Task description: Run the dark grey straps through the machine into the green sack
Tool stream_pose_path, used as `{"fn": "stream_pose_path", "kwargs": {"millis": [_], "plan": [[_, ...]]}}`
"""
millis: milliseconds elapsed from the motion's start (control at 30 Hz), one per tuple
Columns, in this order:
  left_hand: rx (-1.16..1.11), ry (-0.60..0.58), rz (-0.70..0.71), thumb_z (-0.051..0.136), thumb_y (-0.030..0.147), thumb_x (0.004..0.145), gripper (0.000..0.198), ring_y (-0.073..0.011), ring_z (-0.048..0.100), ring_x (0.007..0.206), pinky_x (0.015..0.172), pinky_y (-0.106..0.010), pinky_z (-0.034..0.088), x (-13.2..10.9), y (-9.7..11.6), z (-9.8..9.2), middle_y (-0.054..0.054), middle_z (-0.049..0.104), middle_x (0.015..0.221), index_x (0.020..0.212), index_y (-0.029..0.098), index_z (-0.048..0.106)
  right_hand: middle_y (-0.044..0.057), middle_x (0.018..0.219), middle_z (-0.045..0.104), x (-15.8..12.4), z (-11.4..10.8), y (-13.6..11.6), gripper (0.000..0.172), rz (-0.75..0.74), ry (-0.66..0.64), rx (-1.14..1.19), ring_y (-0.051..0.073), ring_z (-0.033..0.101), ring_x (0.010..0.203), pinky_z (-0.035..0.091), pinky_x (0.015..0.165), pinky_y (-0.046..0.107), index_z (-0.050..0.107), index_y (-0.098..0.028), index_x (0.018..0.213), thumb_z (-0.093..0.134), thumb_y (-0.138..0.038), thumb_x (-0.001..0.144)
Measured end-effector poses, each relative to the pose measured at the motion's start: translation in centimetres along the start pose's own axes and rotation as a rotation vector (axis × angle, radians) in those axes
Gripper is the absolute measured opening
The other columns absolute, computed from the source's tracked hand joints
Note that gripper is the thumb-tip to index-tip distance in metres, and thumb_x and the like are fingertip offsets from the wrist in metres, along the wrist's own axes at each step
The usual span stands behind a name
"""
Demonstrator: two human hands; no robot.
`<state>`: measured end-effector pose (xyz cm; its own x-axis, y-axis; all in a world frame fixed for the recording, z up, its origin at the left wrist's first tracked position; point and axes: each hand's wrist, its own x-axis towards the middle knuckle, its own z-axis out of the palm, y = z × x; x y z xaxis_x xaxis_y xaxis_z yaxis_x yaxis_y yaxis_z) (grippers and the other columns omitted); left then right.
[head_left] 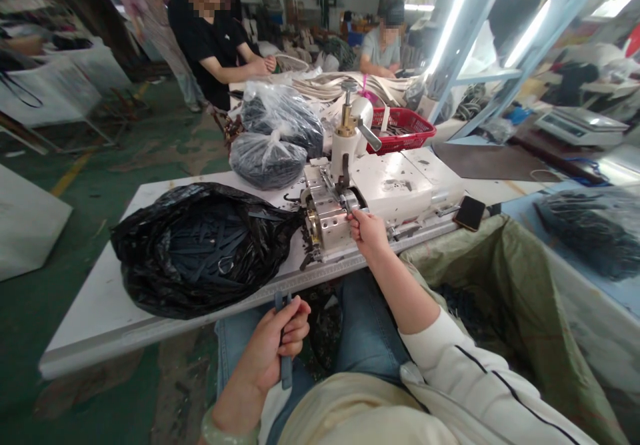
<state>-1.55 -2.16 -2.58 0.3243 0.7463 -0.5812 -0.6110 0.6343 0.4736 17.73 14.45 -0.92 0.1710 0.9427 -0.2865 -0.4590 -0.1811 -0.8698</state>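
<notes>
My left hand [280,338] is closed around a dark blue-grey strap [286,368] over my lap, the strap's ends showing above and below the fist. At the front of a white machine [400,181], my right hand [367,233] has its fingers pinched together against the metal working part [351,199]; what they hold, if anything, is too small to tell. Left of the machine, a black plastic bag [145,278] lies open on the white table [100,305], with many similar dark straps [205,241] inside.
Behind the black bag sit clear bags [270,158] of dark pieces. A red basket [410,139] stands behind the machine, and a phone [470,213] lies at its right. A green sack [530,278] is beside my right arm. People are across the table.
</notes>
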Motion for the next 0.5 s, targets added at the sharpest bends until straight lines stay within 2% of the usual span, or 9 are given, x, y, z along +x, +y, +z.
{"fn": "stream_pose_path", "kwargs": {"millis": [100,133,200,267,300,367,433,467,500], "plan": [[-0.025,-0.030,-0.001,0.067,0.031,0.080,0.024,-0.0003,0.021,0.043,0.033,-0.009,0.014,-0.2,0.1,0.4,0.008,0.025,0.057,0.079,0.007,0.064,-0.009,0.043,0.037,-0.3,-2.3,-0.7,0.028,-0.093,0.113,0.019,0.002,0.028,0.033,0.018,0.032,0.016,0.051,-0.015,0.059,0.066,-0.035,0.073],[-0.041,-0.046,0.004,0.066,0.032,0.081,0.025,-0.0006,0.022,0.044,0.033,-0.008,0.015,-0.3,0.2,0.6,0.007,0.025,0.057,0.080,0.007,0.064,-0.009,0.044,0.038,-0.6,-4.0,-1.0,0.029,-0.163,0.191,-0.009,0.003,0.030,0.034,0.020,0.033,0.017,0.052,-0.016,0.061,0.065,-0.038,0.074],[-0.079,-0.087,0.009,0.064,0.037,0.082,0.030,-0.0013,0.024,0.045,0.033,-0.008,0.018,-0.5,0.4,1.0,0.007,0.027,0.058,0.082,0.007,0.064,-0.006,0.046,0.043,-1.9,-8.8,-1.5,0.031,-0.335,0.417,-0.185,0.007,0.037,0.037,0.028,0.037,0.020,0.056,-0.016,0.065,0.059,-0.044,0.077],[-0.116,-0.130,-0.005,0.059,0.043,0.084,0.037,-0.0020,0.025,0.046,0.033,-0.008,0.020,-0.6,0.6,1.3,0.006,0.029,0.059,0.086,0.007,0.065,0.001,0.051,0.052,-3.6,-15.0,-2.0,0.038,-0.446,0.655,-0.552,0.014,0.050,0.045,0.038,0.045,0.027,0.062,-0.014,0.073,0.050,-0.049,0.082],[-0.130,-0.150,-0.018,0.057,0.047,0.084,0.041,-0.0022,0.025,0.046,0.033,-0.008,0.020,-0.6,0.6,1.4,0.005,0.030,0.059,0.087,0.007,0.065,0.007,0.056,0.058,-4.6,-18.1,-2.2,0.042,-0.438,0.730,-0.806,0.021,0.057,0.054,0.043,0.052,0.032,0.065,-0.012,0.076,0.049,-0.050,0.082],[-0.142,-0.181,-0.053,0.053,0.052,0.085,0.048,-0.0023,0.023,0.046,0.033,-0.008,0.020,-0.5,0.6,1.6,0.005,0.030,0.059,0.089,0.006,0.065,0.022,0.080,0.067,-6.5,-22.9,-2.8,0.052,-0.446,0.851,-1.252,0.035,0.063,0.079,0.046,0.069,0.045,0.066,-0.004,0.095,0.054,-0.051,0.079],[-0.128,-0.209,-0.090,0.051,0.055,0.084,0.052,-0.0024,0.022,0.045,0.033,-0.008,0.019,-0.2,0.4,2.0,0.005,0.030,0.059,0.090,0.006,0.064,0.029,0.101,0.064,-8.2,-24.7,-3.0,0.063,-0.492,0.871,-1.430,0.041,0.059,0.097,0.043,0.081,0.051,0.060,0.001,0.112,0.055,-0.052,0.078],[-0.114,-0.223,-0.109,0.051,0.056,0.084,0.053,-0.0025,0.022,0.045,0.032,-0.008,0.018,0.0,0.3,2.2,0.005,0.030,0.059,0.090,0.005,0.064,0.028,0.104,0.064,-8.9,-24.2,-2.8,0.063,-0.498,0.802,-1.400,0.040,0.058,0.099,0.042,0.083,0.051,0.060,-0.001,0.114,0.055,-0.052,0.078],[-0.100,-0.238,-0.128,0.050,0.057,0.083,0.054,-0.0027,0.022,0.045,0.032,-0.008,0.018,0.2,0.1,2.5,0.005,0.030,0.059,0.091,0.005,0.064,0.025,0.104,0.065,-9.6,-22.8,-2.4,0.059,-0.472,0.663,-1.301,0.037,0.060,0.098,0.043,0.084,0.049,0.062,-0.004,0.113,0.055,-0.053,0.079]]}}
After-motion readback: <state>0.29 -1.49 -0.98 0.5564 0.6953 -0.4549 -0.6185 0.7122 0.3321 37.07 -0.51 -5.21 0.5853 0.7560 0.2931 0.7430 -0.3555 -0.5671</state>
